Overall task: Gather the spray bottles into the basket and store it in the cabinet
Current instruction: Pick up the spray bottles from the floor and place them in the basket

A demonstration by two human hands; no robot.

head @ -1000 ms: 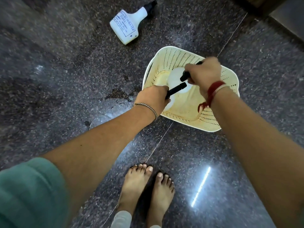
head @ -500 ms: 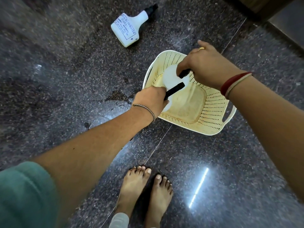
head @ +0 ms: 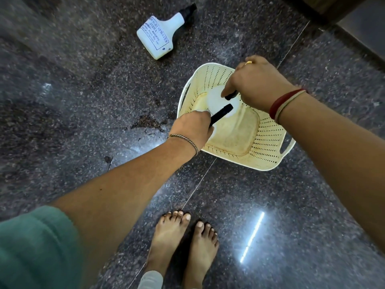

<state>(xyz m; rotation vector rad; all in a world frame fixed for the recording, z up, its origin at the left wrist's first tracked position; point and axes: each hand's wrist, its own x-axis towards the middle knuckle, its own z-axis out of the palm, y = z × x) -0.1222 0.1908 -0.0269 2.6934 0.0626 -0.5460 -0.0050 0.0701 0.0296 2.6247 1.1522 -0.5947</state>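
My right hand (head: 257,85) has swung outward, basket (head: 268,140) floor now showing; both hands pinch black-nozzled white spray bottles (head: 217,99) low inside it. My left hand (head: 192,128) hasn't moved. Third spray bottle (head: 160,35) lies on the floor, well apart.

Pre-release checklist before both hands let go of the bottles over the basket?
1. Left hand grips a bottle by its black sprayer: ok.
2. Right hand grips the second bottle: ok.
3. Both bottles over the basket opening: ok.
4. Bottles resting on the basket floor: cannot tell, hands hide them.
5. Basket flat on the floor, bare space left inside: ok.
6. All bottles gathered: not ok, a third bottle lies on its side on the floor beyond the basket.
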